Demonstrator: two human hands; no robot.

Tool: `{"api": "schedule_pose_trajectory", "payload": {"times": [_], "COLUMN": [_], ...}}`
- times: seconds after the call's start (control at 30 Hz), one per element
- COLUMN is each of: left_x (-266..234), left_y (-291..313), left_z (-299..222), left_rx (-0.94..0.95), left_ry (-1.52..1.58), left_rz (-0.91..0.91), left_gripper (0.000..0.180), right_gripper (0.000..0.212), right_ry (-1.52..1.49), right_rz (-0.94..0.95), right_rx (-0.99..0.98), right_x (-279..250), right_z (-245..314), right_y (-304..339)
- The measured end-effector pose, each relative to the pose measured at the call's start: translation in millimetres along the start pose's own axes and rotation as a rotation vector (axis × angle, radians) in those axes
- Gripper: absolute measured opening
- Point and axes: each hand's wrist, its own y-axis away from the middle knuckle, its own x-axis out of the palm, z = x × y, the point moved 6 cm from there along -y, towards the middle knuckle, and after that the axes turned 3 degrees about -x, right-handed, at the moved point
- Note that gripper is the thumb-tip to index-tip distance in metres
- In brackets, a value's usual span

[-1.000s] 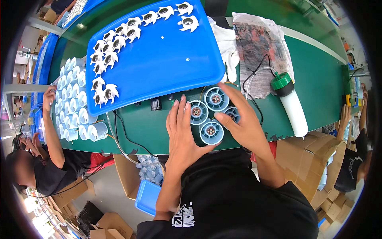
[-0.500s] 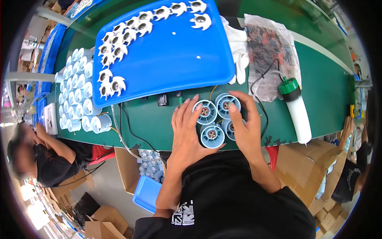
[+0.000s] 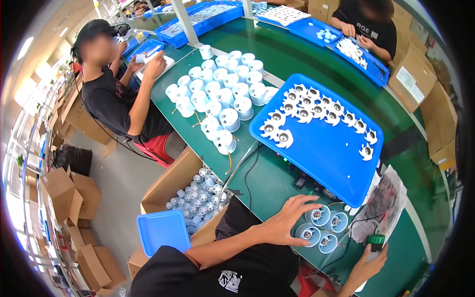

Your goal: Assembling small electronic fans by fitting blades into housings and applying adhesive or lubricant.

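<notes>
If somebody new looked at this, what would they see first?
Probably the big bright-blue plastic tray, right of the picture's middle, with white curved-blade wheels along its upper edges. Next, maybe the crowd of pale-blue round cups left of it. Toward the lower right, the left hand spreads beside four light-blue round cups, while the right hand holds a white tube with a green cap.
</notes>
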Motion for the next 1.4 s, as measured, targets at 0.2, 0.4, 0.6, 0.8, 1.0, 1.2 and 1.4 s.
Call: {"api": "schedule_pose_trajectory", "payload": {"times": [0.2,0.4,0.6,0.8,1.0,1.2,1.4], "left_x": [-3,0,4,1,1,40,38], "left_y": [1,-1,6,-4,-2,8,-4], "left_z": [4,7,5,5,-4,-29,-21], "left_rx": [-0.010,0.006,0.014,0.068,0.075,0.125,0.063], "left_ry": [0.017,0.044,0.015,-0.112,-0.262,-0.427,-0.438], "left_rz": [-0.041,-0.075,-0.067,-0.105,-0.142,-0.130,-0.183], "left_gripper": [0.080,0.076,0.075,0.072,0.074,0.064,0.071], "right_gripper": [0.080,0.080,0.066,0.054,0.094,0.097,0.102], "right_ry": [0.091,-0.104,-0.286,-1.231,-2.367,-2.315,-2.174], "right_rz": [0.250,0.344,-0.072,-0.482,0.289,0.333,0.122], "right_rx": [0.098,0.040,-0.076,0.200,-0.056,-0.035,0.074], "right_x": [16,25,-27,-62,-36,-15,9], "right_z": [-18,-68,-129,-138,4,87,67], "right_y": [-24,-35,-46,-81,-154,-122,-103]}}
